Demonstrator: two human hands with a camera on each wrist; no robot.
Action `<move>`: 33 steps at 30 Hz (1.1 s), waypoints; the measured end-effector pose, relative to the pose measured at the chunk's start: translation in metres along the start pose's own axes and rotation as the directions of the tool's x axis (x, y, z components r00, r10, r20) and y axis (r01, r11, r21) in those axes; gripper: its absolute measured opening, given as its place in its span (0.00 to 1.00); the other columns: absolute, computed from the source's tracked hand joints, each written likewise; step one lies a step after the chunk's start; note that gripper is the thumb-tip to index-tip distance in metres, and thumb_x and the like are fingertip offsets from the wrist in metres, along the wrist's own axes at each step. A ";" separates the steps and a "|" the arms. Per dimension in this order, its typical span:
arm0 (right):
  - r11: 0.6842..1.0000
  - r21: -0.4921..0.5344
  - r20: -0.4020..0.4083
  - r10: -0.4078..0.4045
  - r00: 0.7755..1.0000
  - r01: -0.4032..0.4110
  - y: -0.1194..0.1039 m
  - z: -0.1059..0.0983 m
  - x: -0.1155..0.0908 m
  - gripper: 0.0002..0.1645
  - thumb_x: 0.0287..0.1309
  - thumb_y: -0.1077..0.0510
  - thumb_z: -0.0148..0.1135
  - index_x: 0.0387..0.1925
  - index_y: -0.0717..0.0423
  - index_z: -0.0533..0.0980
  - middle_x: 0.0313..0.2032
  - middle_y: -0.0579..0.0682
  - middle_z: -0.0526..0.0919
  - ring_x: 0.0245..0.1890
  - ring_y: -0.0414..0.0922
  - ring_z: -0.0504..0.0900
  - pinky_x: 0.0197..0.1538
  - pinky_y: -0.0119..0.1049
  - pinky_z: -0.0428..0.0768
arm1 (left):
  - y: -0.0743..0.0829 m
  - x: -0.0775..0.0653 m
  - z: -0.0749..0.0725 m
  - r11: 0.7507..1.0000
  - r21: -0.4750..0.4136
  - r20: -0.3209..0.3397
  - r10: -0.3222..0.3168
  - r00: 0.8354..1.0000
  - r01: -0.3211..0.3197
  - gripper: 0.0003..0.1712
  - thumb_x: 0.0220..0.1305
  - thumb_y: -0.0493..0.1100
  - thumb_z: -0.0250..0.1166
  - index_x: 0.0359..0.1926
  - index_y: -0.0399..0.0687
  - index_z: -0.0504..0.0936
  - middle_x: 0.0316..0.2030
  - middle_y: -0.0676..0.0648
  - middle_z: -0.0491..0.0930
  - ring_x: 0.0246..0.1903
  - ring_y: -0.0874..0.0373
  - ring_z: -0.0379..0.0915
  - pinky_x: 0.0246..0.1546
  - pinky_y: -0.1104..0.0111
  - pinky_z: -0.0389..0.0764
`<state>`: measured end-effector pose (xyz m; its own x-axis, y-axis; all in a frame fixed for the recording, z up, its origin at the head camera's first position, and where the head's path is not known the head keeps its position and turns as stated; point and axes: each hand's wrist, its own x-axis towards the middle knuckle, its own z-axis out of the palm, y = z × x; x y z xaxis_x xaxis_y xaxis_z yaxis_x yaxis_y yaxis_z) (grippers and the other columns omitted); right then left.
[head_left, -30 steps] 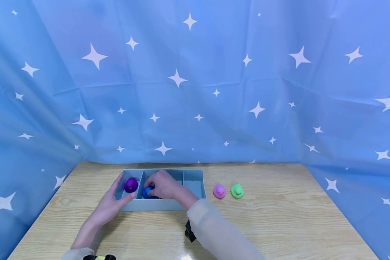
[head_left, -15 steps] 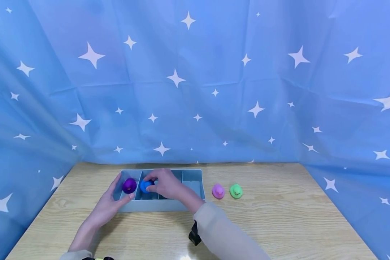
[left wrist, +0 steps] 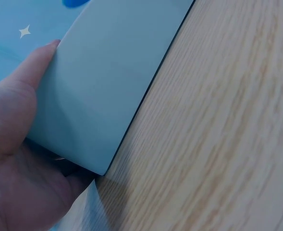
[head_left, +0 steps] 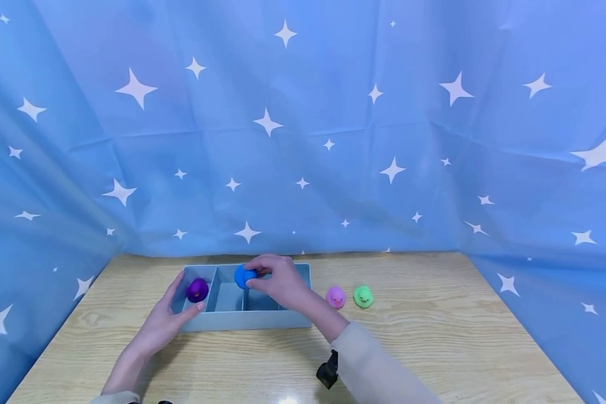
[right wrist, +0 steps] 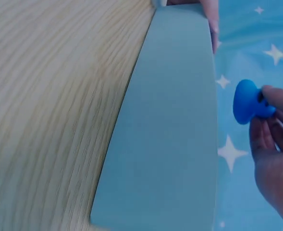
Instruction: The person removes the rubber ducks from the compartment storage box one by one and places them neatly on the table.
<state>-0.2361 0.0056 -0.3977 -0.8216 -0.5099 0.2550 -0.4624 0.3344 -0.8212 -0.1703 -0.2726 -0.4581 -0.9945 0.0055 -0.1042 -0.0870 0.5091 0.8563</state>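
The head camera looks forward and down from well back, over the pale wood-grained tabletop (head_left: pixel 434 336) to the blue, white-starred cloth backdrop (head_left: pixel 303 151). Both wrist cameras share, close up and turned sideways, the long front wall of the grey-blue rectangular divided box (head_left: pixel 247 321): the left at its left end, the right looking leftward along its length.

I see the right sleeve (head_left: pixel 379 365) as plain, pale off-white cloth, softly creased, its cuff ending short of a bare right hand (head_left: pixel 283 280). Beneath that cuff I make out a small, blocky black unit (head_left: pixel 327 373). The left hand (head_left: pixel 165 321) is bare too; the left sleeve (head_left: pixel 115 398), equally pale, barely enters my head view.
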 end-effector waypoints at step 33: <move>0.980 -0.195 -0.069 0.015 0.997 -0.028 0.042 -0.118 -0.077 0.14 0.58 0.62 0.75 0.47 0.59 0.86 0.43 0.47 0.87 0.39 0.42 0.84 0.44 0.36 0.84 | -0.003 -0.002 0.001 0.999 0.021 -0.003 0.040 0.999 -0.040 0.63 0.69 0.61 0.67 0.83 0.52 0.30 0.79 0.28 0.38 0.73 0.22 0.36 0.66 0.28 0.50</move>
<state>-0.2319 0.1527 -0.3913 -0.8494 -0.4489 0.2775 -0.4952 0.4965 -0.7129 -0.1685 -0.2733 -0.4604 -0.9974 0.0233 -0.0686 -0.0460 0.5267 0.8488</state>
